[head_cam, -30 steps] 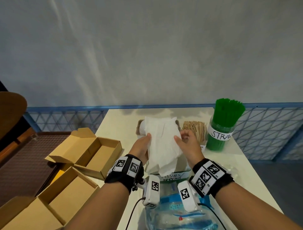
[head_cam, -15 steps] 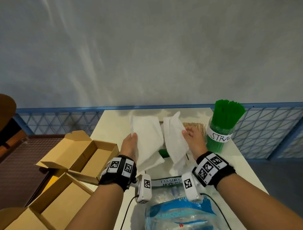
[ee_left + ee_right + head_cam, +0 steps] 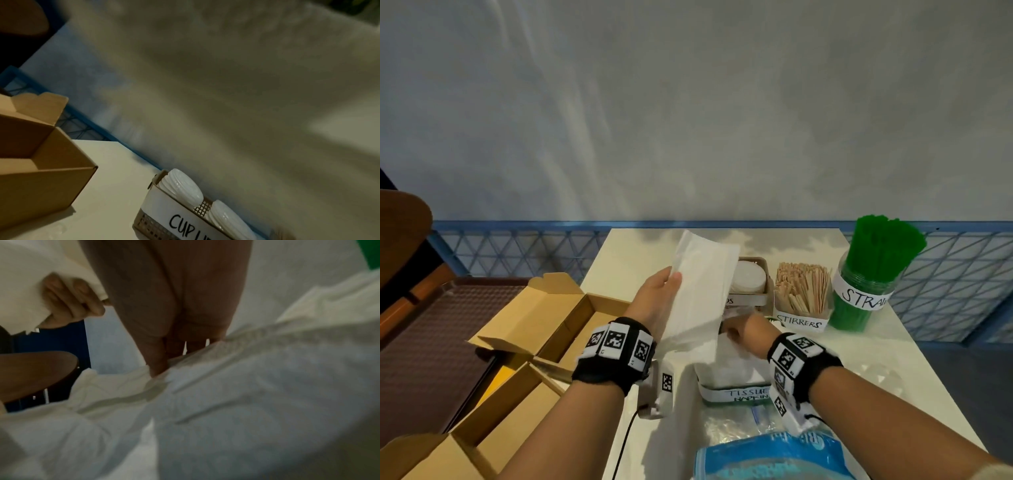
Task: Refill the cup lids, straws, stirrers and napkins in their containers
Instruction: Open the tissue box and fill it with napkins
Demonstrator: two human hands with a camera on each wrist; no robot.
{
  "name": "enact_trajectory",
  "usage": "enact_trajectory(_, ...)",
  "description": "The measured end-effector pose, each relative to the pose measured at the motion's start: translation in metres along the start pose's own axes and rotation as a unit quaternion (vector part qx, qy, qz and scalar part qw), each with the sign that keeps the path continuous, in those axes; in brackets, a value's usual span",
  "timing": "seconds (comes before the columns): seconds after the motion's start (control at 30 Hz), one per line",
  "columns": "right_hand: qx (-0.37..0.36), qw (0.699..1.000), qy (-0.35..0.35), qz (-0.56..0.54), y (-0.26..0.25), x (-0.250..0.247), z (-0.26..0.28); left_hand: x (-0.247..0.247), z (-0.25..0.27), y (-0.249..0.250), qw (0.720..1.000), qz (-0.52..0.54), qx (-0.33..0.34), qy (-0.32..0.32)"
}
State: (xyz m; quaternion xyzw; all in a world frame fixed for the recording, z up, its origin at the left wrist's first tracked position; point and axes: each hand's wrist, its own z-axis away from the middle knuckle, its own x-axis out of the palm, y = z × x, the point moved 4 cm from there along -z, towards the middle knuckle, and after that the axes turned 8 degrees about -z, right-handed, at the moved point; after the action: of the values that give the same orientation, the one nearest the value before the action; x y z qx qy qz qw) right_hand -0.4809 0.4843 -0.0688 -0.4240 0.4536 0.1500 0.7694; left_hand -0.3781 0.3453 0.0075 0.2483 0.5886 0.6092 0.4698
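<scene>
Left hand (image 3: 654, 308) grips a folded white napkin sheet (image 3: 698, 291), holding it upright above the pale surface (image 3: 619, 260); right hand (image 3: 743, 330), fingers straight, presses down on the napkins (image 3: 732, 363) packed in the container labelled tissues/napkins (image 3: 736, 394); open cardboard boxes (image 3: 544, 325) sit left of the hands; behind stand the green straws (image 3: 883, 246) in their jar, the wooden stirrers (image 3: 803, 287) and the cup lids (image 3: 748, 279) in a basket.

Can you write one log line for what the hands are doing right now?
left hand holds napkin stack | right hand presses napkins into napkin container | refill ongoing
</scene>
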Motion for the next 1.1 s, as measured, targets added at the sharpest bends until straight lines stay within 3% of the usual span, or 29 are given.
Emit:
enact_trajectory(0.07,0.006,1.0,-0.006,-0.029,0.002,0.001,0.006,0.008,-0.001,0.002,0.999,-0.041,0.01,-0.032)
enact_trajectory(0.13,0.031,0.992,0.053,-0.106,0.008,-0.01,0.01,0.014,-0.005,0.001,0.993,-0.093,0.025,-0.073)
enact_trajectory(0.17,0.04,0.974,0.105,-0.195,0.011,-0.021,0.013,0.018,-0.009,-0.001,0.988,-0.117,0.032,-0.098)
enact_trajectory(0.23,0.03,0.9,0.236,-0.365,0.017,-0.05,0.026,0.027,-0.013,-0.004,0.974,-0.169,0.047,-0.145)
enact_trajectory(0.27,0.029,0.871,0.258,-0.417,0.019,-0.063,0.033,0.032,-0.014,-0.004,0.964,-0.201,0.055,-0.163)
enact_trajectory(0.33,0.056,0.824,0.187,-0.532,0.023,-0.076,0.044,0.043,-0.016,-0.003,0.945,-0.253,0.072,-0.195)
enact_trajectory(0.37,0.077,0.825,0.132,-0.544,0.023,-0.08,0.05,0.05,-0.016,-0.001,0.934,-0.278,0.085,-0.209)
enact_trajectory(0.43,0.091,0.895,0.053,-0.433,0.019,-0.08,0.058,0.062,-0.011,0.007,0.913,-0.32,0.104,-0.232)
enact_trajectory(0.5,0.085,0.962,0.047,-0.254,0.02,-0.073,0.059,0.071,-0.01,0.012,0.905,-0.324,0.116,-0.252)
enact_trajectory(0.53,0.086,0.972,0.072,-0.207,0.023,-0.07,0.058,0.074,-0.009,0.013,0.904,-0.319,0.117,-0.259)
enact_trajectory(0.67,0.151,0.938,0.156,-0.269,0.041,-0.069,0.067,0.065,-0.013,0.014,0.89,-0.35,0.108,-0.271)
enact_trajectory(0.73,0.18,0.92,0.187,-0.295,0.047,-0.072,0.072,0.053,-0.017,0.009,0.902,-0.324,0.088,-0.271)
enact_trajectory(0.83,0.181,0.908,0.212,-0.313,0.052,-0.074,0.075,0.041,-0.021,-0.003,0.955,-0.178,0.021,-0.238)
enact_trajectory(0.9,0.164,0.897,0.228,-0.341,0.05,-0.073,0.076,0.042,-0.014,-0.013,0.973,-0.025,-0.027,-0.229)
enact_trajectory(1.0,0.157,0.87,0.259,-0.389,0.049,-0.072,0.076,0.051,-0.003,-0.03,0.96,0.174,-0.068,-0.208)
enact_trajectory(1.1,0.169,0.88,0.253,-0.364,0.048,-0.072,0.076,0.061,0.001,-0.043,0.958,0.226,-0.097,-0.146)
